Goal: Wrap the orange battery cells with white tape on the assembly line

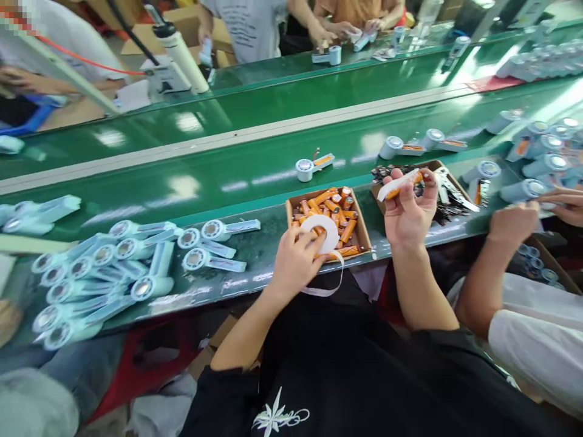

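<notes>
My left hand (298, 258) is closed on a white tape roll (328, 229), held over a cardboard box (290, 213) of orange battery cells (348, 230). A loose tail of tape curls down from the roll. To the right, my raised right hand (410, 212) pinches an orange cell with a white strip (397, 185) along it. Behind that hand, a second box (455, 182) holds black and silver flat parts (449, 209).
Many light-blue fan units (104, 255) crowd the bench at left. One open unit (305, 170) lies on the green belt (246, 170) ahead; more stand at right (546, 164). A co-worker's hands (514, 221) work close on the right. Other people sit across the line.
</notes>
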Tool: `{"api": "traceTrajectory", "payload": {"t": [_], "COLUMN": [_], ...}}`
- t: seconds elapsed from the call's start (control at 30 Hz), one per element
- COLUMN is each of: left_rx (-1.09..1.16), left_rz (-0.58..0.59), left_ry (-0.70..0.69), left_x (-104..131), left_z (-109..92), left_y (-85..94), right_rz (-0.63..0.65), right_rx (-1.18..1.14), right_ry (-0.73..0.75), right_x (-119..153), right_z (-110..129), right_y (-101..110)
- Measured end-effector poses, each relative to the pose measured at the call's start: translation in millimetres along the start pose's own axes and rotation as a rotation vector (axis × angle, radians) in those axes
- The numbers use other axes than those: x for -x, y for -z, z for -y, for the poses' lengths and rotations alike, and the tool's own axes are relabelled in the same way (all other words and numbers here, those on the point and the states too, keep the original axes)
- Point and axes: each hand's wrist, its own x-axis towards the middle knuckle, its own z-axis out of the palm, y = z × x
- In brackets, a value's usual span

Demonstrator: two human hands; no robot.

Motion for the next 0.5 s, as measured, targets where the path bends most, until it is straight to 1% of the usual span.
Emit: {"api": "traceTrajectory", "payload": {"t": [0.03,0.07,0.1,0.13,0.2,0.23,0.27,0.3,0.37,0.4,0.43,0.47,0.5], "left_rx": [0.026,0.058,0.077,0.066,-0.045,-0.127,-0.21,-0.281,-0.363,-0.375,-0.377,-0.376,-0.375], "left_rz": [0.058,0.084,0.067,0.017,-0.066,-0.051,0.019,0.129,0.379,0.485,0.565,0.612,0.627], "left_ry": [-0.011,-0.012,0.008,0.056,0.209,0.288,0.356,0.409,0.465,0.474,0.47,0.454,0.432], "left_x": [-2.3,-2.7,-0.7,3.7,18.8,28.0,37.0,45.2,55.3,55.9,52.6,45.1,33.4], "left_z": [15.2,31.4,48.1,64.9,98.9,116.4,134.1,151.7,184.5,198.7,211.0,221.2,229.5], "left_y": [5.9,13.7,23.1,33.5,54.5,63.9,71.9,78.4,86.8,89.0,90.0,89.8,88.1], "right_rz": [0.053,0.099,0.129,0.142,0.125,0.112,0.097,0.085,0.063,0.054,0.049,0.053,0.069], "right_rx": [0.014,0.021,0.025,0.028,0.042,0.054,0.069,0.085,0.116,0.129,0.138,0.147,0.155], "right_ry": [-0.017,-0.031,-0.032,-0.025,-0.003,-0.003,-0.011,-0.027,-0.063,-0.073,-0.074,-0.076,-0.079], "right_x": [2.8,7.8,13.6,19.0,26.0,27.5,28.3,28.7,29.8,30.4,30.5,29.5,26.6], "right_z": [0.2,0.8,1.6,2.7,4.5,4.8,4.8,4.8,5.1,5.8,6.5,6.9,6.3], "right_y": [-2.7,-4.1,-3.6,-0.6,12.4,21.4,31.2,41.1,57.7,63.0,65.5,64.6,60.1]}}
